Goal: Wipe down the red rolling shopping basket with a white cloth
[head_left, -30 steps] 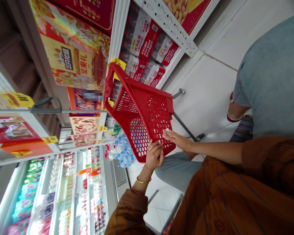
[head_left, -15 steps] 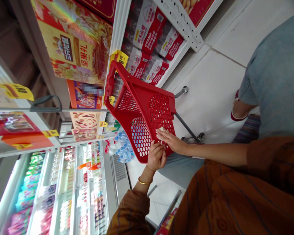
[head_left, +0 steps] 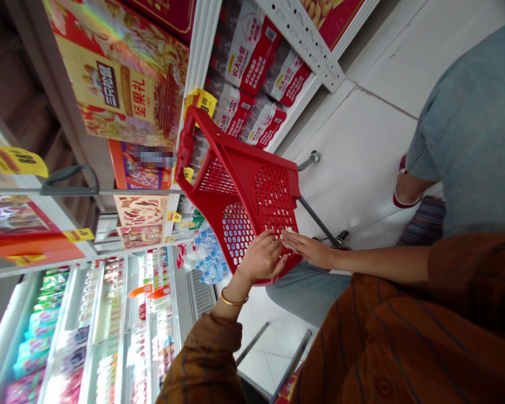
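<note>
A small red plastic shopping cart (head_left: pixel 235 154) with honeycomb-holed sides stands tilted in the middle of the head view. My left hand (head_left: pixel 261 255), with a gold bracelet at the wrist, curls its fingers over the cart's near rim. Close beside it, my right hand (head_left: pixel 311 251) reaches in from the right. Its fingers press a crumpled white tissue (head_left: pixel 287 231) against the holed wall of the cart. Most of the tissue is hidden under the fingers.
Wrapped packs of red-labelled bottles (head_left: pixel 248 50) fill the low shelf behind the cart. Gift boxes (head_left: pixel 122 84) stand above them. Blue-wrapped water bottles (head_left: pixel 210 258) and a lit display fridge (head_left: pixel 109 325) are at left. My jeans-covered leg (head_left: pixel 480 123) is at right on white floor tiles (head_left: pixel 362 146).
My left hand has moved down and left along the cart's near edge. My right hand and the tissue have slid slightly right and down. The view has shifted a little.
</note>
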The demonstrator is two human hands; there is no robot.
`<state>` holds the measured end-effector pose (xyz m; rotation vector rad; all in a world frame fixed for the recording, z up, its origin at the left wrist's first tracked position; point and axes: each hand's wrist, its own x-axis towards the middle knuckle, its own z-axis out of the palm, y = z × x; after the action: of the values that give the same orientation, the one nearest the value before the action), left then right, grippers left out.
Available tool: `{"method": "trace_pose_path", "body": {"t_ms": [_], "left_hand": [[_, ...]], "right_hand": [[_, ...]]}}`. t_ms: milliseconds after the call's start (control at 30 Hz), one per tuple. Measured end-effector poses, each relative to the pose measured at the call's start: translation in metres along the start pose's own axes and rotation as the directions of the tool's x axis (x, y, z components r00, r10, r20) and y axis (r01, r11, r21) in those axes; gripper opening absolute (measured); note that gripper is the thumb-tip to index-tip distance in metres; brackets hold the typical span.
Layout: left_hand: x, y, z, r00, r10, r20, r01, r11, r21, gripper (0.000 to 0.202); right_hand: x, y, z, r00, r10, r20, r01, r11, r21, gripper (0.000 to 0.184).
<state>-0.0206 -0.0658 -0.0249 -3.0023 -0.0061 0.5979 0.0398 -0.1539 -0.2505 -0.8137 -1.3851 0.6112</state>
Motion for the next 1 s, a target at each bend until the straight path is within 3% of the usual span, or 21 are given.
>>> {"method": "trace_pose_path", "body": {"t_ms": [167,267,367,500,667,1000], "left_hand": [[0.037,-0.035,-0.001,0.973,-0.004,0.231,-0.019,0.995,0.100,0.039],[0.040,-0.042,0.007,0.933,-0.088,0.349,0.045,0.990,0.130,0.042],[0.034,-0.040,0.016,0.892,-0.173,0.418,0.108,0.979,0.175,0.039],[0.026,-0.033,0.022,0.882,-0.238,0.406,0.152,0.960,0.233,0.039],[0.019,-0.028,0.029,0.898,-0.314,0.307,0.223,0.928,0.297,0.045],[0.030,-0.038,0.027,0.874,-0.367,0.319,0.277,0.915,0.295,0.045]], "right_hand": [[-0.008,0.002,-0.005,0.995,0.096,0.012,-0.096,0.995,0.037,0.052],[-0.003,0.014,-0.011,0.967,0.233,-0.104,-0.230,0.972,0.037,0.051],[0.016,0.030,-0.013,0.890,0.367,-0.271,-0.365,0.929,0.060,0.052],[0.045,0.046,-0.006,0.797,0.474,-0.373,-0.462,0.878,0.129,0.052],[0.063,0.052,0.008,0.794,0.481,-0.371,-0.447,0.876,0.180,0.051],[0.064,0.061,0.005,0.771,0.492,-0.406,-0.463,0.869,0.175,0.051]]}}
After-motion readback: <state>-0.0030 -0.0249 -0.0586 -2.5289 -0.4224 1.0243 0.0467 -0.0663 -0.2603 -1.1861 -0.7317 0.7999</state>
